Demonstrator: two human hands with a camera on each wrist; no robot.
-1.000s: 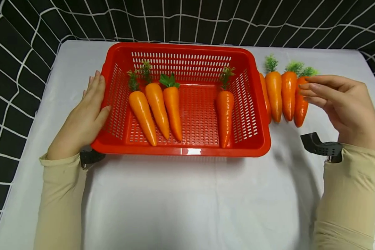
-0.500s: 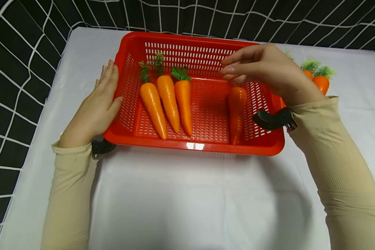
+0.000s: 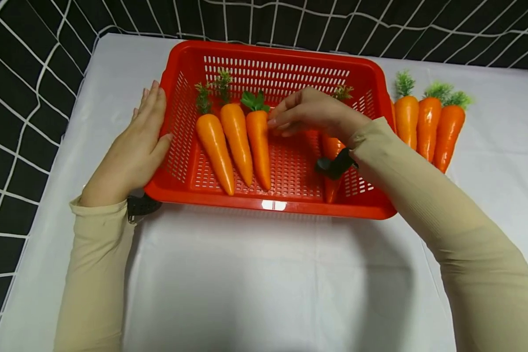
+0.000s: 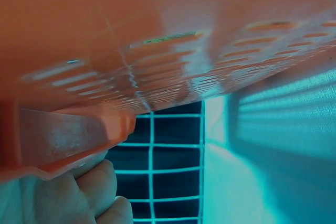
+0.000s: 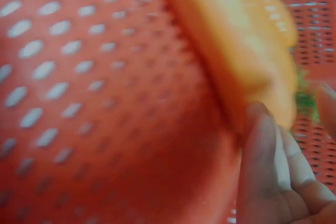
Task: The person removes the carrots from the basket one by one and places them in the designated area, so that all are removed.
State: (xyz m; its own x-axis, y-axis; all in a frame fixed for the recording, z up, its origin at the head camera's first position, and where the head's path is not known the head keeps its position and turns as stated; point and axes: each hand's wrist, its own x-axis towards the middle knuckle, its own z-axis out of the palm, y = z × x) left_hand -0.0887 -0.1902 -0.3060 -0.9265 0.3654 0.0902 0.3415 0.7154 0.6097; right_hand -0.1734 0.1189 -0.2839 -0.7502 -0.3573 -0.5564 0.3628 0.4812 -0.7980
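A red plastic basket with slotted walls sits on the white-covered table. My left hand rests along its left rim, fingers fairly straight and thumb at the edge; the left wrist view shows fingers against the rim's outside. Inside lie a left carrot, a middle carrot and a leafy-topped carrot, side by side. My right hand reaches into the basket, its fingertips at the upper right side of the leafy-topped carrot. In the right wrist view the thumb stands apart from that carrot. A fourth carrot is partly covered by this hand and wrist.
Right of the basket, several more carrots lie on the white cloth, partly behind the right sleeve. A black cloth with a white grid borders the table at the back and left.
My right hand has moved left from beside the outside carrots, over the basket, and down to the leafy-topped carrot. The left hand stays at the rim; the whole view has shifted slightly.
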